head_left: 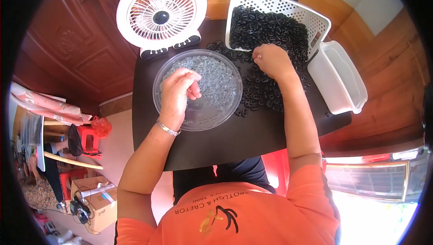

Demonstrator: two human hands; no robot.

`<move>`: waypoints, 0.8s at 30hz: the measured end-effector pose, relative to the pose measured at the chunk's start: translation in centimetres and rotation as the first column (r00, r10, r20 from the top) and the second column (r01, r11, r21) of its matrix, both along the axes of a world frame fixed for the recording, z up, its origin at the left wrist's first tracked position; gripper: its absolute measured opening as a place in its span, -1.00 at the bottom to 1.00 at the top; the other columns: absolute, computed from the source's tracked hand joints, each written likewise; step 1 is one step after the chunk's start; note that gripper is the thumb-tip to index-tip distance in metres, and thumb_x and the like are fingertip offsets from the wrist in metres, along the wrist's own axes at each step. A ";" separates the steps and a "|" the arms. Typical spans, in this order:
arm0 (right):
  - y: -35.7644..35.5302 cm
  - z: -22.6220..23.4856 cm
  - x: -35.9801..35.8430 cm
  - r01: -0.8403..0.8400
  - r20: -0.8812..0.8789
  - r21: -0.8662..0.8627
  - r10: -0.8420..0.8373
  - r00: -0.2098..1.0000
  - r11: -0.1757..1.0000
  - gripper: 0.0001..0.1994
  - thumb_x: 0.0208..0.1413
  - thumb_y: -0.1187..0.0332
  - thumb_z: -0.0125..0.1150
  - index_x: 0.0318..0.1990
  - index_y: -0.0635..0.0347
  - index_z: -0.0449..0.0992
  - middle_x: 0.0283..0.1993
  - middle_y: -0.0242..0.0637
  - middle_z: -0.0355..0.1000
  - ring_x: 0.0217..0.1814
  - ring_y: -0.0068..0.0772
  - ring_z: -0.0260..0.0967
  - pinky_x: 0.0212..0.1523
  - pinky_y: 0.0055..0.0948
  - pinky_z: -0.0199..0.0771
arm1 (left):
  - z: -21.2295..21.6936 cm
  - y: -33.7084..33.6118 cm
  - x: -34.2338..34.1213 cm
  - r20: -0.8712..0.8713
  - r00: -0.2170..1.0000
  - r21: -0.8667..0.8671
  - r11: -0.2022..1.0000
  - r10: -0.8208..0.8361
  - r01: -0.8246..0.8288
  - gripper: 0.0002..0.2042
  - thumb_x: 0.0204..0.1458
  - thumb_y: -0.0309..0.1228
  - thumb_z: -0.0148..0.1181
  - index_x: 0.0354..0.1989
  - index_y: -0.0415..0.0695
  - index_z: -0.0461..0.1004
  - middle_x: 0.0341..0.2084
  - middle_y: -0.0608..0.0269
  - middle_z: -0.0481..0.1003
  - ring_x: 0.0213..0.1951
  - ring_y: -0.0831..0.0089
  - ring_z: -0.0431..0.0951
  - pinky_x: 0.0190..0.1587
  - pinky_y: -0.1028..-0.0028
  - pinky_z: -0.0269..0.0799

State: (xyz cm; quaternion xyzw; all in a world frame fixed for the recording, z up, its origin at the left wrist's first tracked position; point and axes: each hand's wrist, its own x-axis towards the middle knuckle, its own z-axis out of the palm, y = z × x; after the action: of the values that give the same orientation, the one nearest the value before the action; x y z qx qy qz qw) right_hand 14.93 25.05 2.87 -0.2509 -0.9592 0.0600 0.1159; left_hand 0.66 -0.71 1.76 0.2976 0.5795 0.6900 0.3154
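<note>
I am looking down on a small dark square table set against reddish wooden panelling, with a white desk fan at the upper left of the frame and a clear empty lidded plastic tub at the right edge.

My left hand sits over the round clear plastic tray at centre frame, which holds a layer of small pale translucent rings. The thumb and forefinger are pinched nearly closed, tips together; I judge they hold one of the clear rings, though the piece itself is too small to make out.

My right hand lies in the upper middle, knuckles up, fingers curled down into the loose heap of small black plastic links that spills from the tipped white perforated basket. I cannot tell whether those fingers grip a link or only rest on the pile.

To do this well, I judge that each hand should pick a single piece, keeping the pinch light and lifting straight up so neighbours do not snag, and work from the near edge of the black heap so links do not scatter off the table.
</note>
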 end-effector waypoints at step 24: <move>-1.2 -2.9 -3.0 -0.116 -0.016 0.005 0.116 0.993 0.993 -0.85 -0.06 0.36 0.26 -0.31 0.17 0.56 -0.26 -0.12 0.51 -0.12 -0.05 0.46 -0.08 -0.14 0.45 | -0.2 0.2 0.0 -0.012 0.999 -0.039 0.999 -0.036 0.036 -0.79 0.15 -0.37 -0.05 -0.36 -0.20 0.50 -0.62 0.30 0.43 -0.59 0.55 0.44 -0.49 0.62 0.29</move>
State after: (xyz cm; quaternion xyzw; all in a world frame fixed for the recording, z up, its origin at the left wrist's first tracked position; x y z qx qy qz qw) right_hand 11.89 23.85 -0.05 -0.1942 -0.9712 0.0666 0.1207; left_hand 0.62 -0.50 1.53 0.3061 0.5893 0.6709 0.3300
